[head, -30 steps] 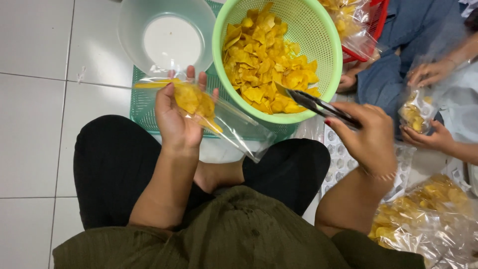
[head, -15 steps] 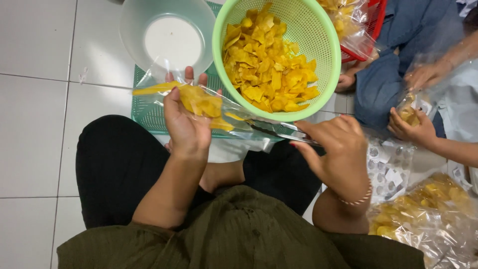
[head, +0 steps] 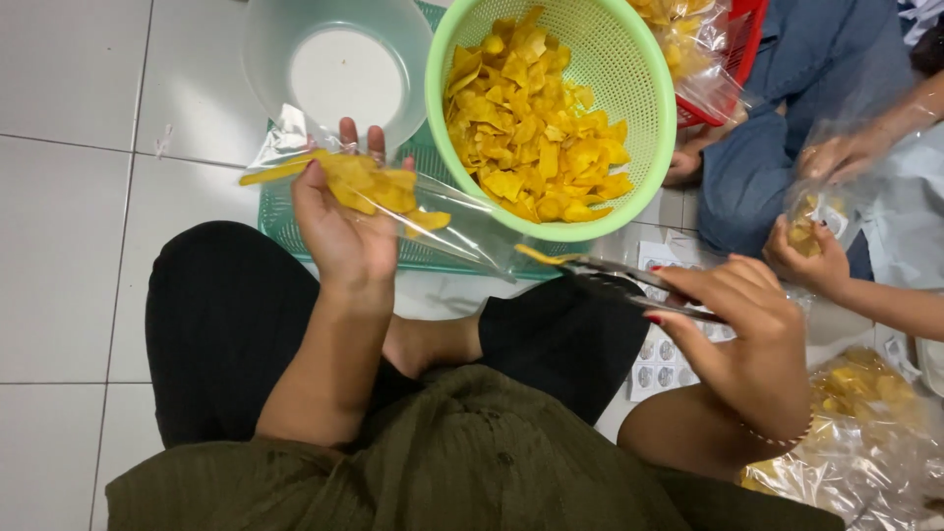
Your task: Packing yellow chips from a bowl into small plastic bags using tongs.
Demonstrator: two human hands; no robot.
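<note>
**Head cam check: chip bagging, mid-fill**

Head view, looking straight down at my lap. From where I'm watching, left hand (head: 344, 231) is closed round the mouth of a clear plastic bag (head: 433, 221) that's partly loaded with yellow chips (head: 369, 187), fingers curled over the top edge. Right hand (head: 752, 339) is clamped on a pair of dark metal tongs (head: 619, 280), and the tips pinch one single yellow chip (head: 543, 258) just off the bag's open end, at about 3 o'clock from it.

Round light-green plastic colander (head: 644, 88) heaped with more chips sits at 12 o'clock, with a clear empty plastic bowl (head: 339, 69) at 11 and a green mesh tray (head: 280, 221) under the bag. Someone else's hands (head: 821, 261) are working a bag at 3 o'clock.

My read: it's the filling step, one tong-load about to go in. Next move probably needs the bag mouth held wide and the tong tips slid inside before letting go, or the chip drops on my leg.
</note>
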